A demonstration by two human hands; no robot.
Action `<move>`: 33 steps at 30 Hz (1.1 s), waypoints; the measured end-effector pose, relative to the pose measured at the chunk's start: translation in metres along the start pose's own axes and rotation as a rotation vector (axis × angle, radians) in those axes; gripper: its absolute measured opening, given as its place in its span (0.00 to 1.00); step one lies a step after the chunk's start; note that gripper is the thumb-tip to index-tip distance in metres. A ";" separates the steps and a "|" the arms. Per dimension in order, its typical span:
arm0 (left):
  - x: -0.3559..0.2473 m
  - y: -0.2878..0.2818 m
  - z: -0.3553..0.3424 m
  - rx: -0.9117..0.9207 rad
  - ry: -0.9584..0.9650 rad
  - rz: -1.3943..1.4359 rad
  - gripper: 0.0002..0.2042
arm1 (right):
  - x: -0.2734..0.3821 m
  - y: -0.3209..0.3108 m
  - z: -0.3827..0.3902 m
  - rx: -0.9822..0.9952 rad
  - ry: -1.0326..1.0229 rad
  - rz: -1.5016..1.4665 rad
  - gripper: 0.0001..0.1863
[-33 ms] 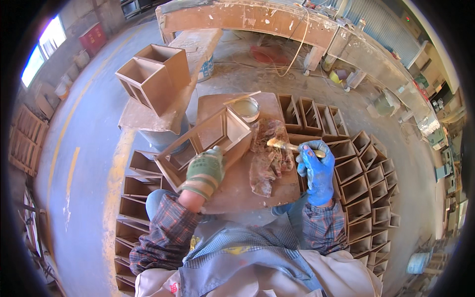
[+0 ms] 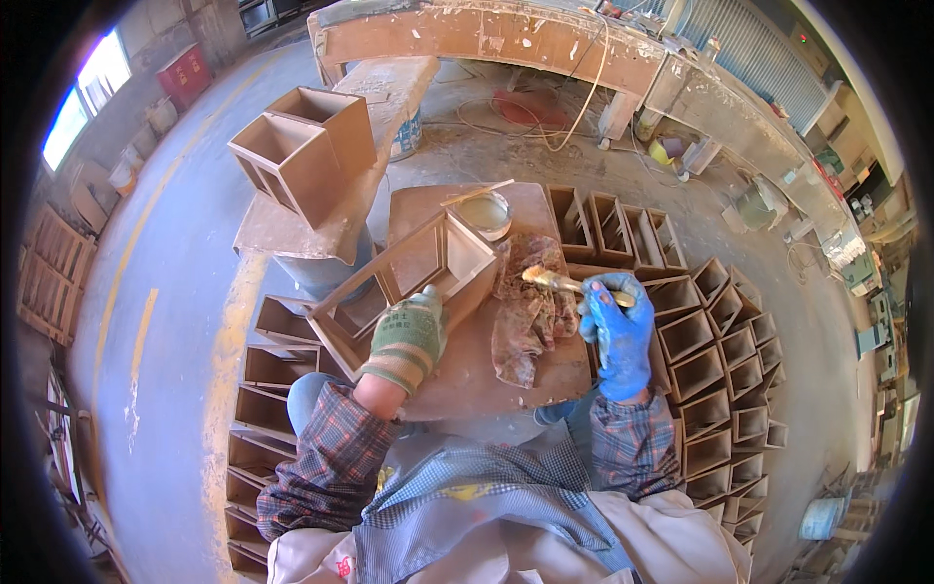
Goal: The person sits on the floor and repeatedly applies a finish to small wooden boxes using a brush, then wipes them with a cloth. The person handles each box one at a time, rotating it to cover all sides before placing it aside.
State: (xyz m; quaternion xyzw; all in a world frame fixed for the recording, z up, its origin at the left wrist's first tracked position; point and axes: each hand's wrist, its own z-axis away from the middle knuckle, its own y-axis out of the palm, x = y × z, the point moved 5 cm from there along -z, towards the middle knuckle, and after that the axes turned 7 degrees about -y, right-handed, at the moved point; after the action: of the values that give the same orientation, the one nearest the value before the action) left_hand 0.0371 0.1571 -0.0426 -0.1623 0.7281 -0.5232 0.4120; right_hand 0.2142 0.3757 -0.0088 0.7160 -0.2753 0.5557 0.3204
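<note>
My left hand [image 2: 407, 336], in a green glove, grips the near side of a wooden box frame [image 2: 466, 263] that lies tilted on a brown board stand [image 2: 457, 380]. My right hand [image 2: 623, 331], in a blue glove, holds a paintbrush [image 2: 559, 281], bristles pointing left over a stained rag [image 2: 520, 343]. Beyond the frame, an open can of pale liquid [image 2: 484, 216] sits on the board, with a thin stick [image 2: 477, 192] at its rim.
Two joined wooden boxes [image 2: 336, 136] sit on a side board [image 2: 404, 83] at upper left. Rows of wooden boxes [image 2: 720, 423] surround me on both sides. A long workbench [image 2: 467, 39] with hanging hoses crosses the back. A red box [image 2: 183, 76] stands by the left wall.
My right hand and the brush have shifted slightly left and up. My left hand has moved a little to the right on the frame.
</note>
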 end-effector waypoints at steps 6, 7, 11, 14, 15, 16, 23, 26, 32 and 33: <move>0.011 -0.041 0.024 0.022 0.014 0.070 0.17 | -0.024 0.047 -0.024 0.125 -0.155 0.141 0.08; 0.015 -0.049 0.029 0.025 0.035 0.045 0.19 | -0.024 0.052 -0.021 0.108 -0.205 0.223 0.08; 0.028 -0.068 0.048 0.162 0.062 0.137 0.19 | -0.022 0.073 -0.006 0.376 -0.429 0.375 0.07; 0.032 -0.087 0.055 0.122 0.205 0.152 0.17 | -0.027 0.061 -0.016 0.224 -0.292 0.345 0.07; 0.039 -0.090 0.055 0.155 0.161 0.095 0.19 | -0.028 0.056 -0.021 0.150 -0.231 0.284 0.08; 0.041 -0.097 0.055 0.098 0.248 0.014 0.20 | -0.027 0.059 -0.022 0.207 -0.252 0.312 0.08; 0.067 -0.100 0.055 0.043 0.436 -0.451 0.23 | -0.010 0.080 0.023 0.461 -0.298 0.210 0.07; 0.069 -0.090 0.053 0.081 0.464 -0.531 0.24 | -0.013 0.066 0.014 0.268 -0.205 0.118 0.07; 0.072 -0.086 0.047 0.138 0.469 -0.575 0.25 | -0.022 0.055 -0.016 0.167 -0.218 0.162 0.07; 0.072 -0.087 0.048 0.130 0.474 -0.545 0.25 | -0.026 0.053 -0.016 0.150 -0.122 0.153 0.07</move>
State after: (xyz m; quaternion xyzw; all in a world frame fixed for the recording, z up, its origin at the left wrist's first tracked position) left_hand 0.0131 0.0442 -0.0010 -0.1981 0.6986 -0.6821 0.0867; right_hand 0.1584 0.3544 -0.0227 0.7475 -0.3057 0.5529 0.2050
